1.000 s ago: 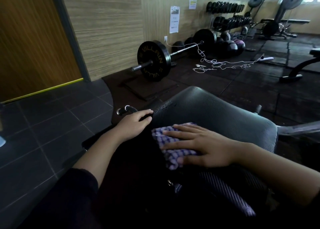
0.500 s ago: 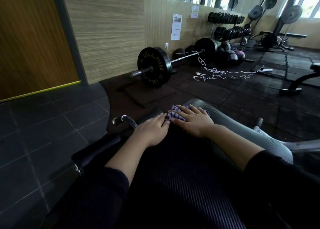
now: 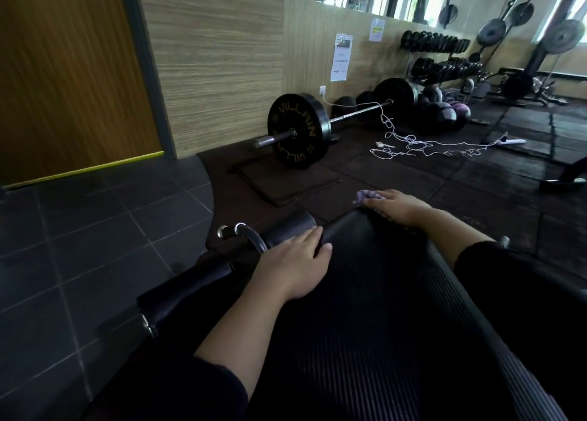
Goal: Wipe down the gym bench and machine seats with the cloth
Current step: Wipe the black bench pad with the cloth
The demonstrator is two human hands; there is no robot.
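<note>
Pressing crumpled checked cloth (image 3: 365,195), ribbed bench (image 3: 365,309)

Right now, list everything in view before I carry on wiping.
bench pad: one, black ribbed, under both hands
cloth: one, purple checked, at pad's far edge
roller pads: two, black, left of pad
barbell: one, black plates, on floor by wall
cord: one, white, tangled on floor
dumbbell rack: one, black, against far wall
left hand: flat on pad's left edge
right hand: presses on cloth
</note>
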